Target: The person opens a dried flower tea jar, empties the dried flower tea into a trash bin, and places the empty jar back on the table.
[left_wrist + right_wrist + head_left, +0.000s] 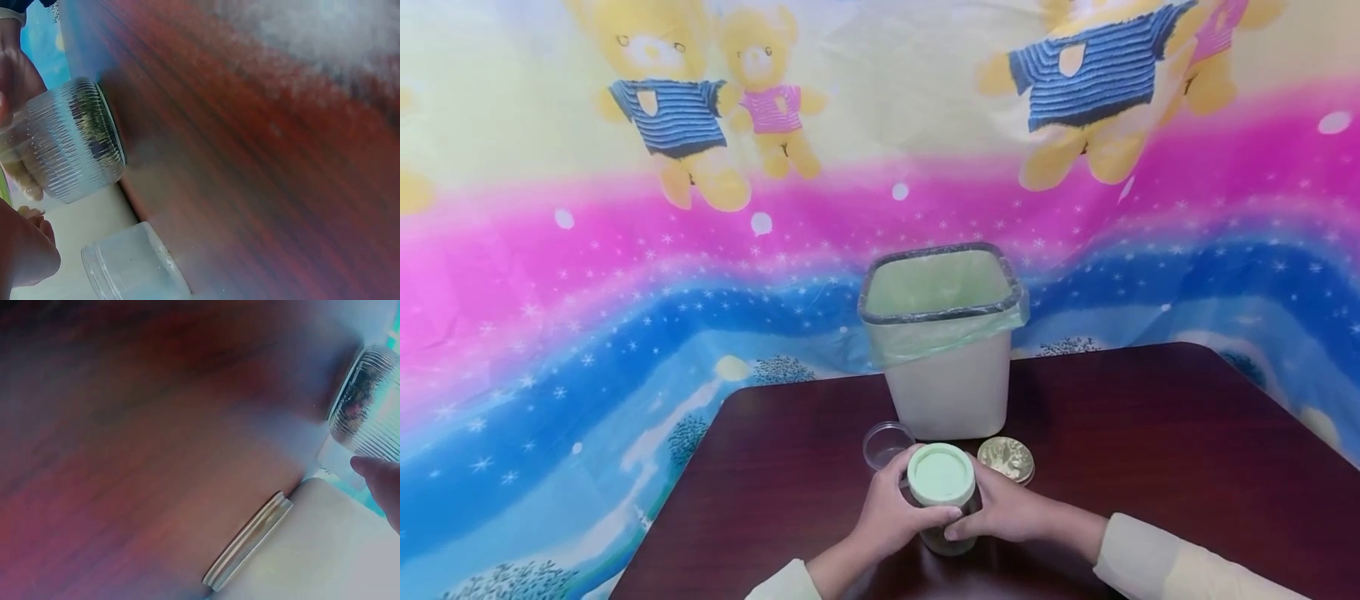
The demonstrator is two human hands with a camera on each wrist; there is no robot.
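Observation:
A ribbed clear glass jar [951, 543] with a pale green lid [942, 473] is upright at the near middle of the table, between both hands. My left hand [889, 510] grips its left side and my right hand [1006, 507] its right side, with the thumbs coming close together at the front. In the left wrist view, dark, leafy-looking bits lie at the bottom of the jar [72, 140]. Its ribbed wall [375, 406] also shows in the right wrist view, where a finger [381, 481] rests against it.
Behind the jar stands a pale waste bin [951, 383] with a green liner. Left of the jar is a clear empty container [134, 262]; to the right lies a round gold lid [1006, 460]. The dark wooden table [790, 492] backs onto a patterned cloth [625, 333].

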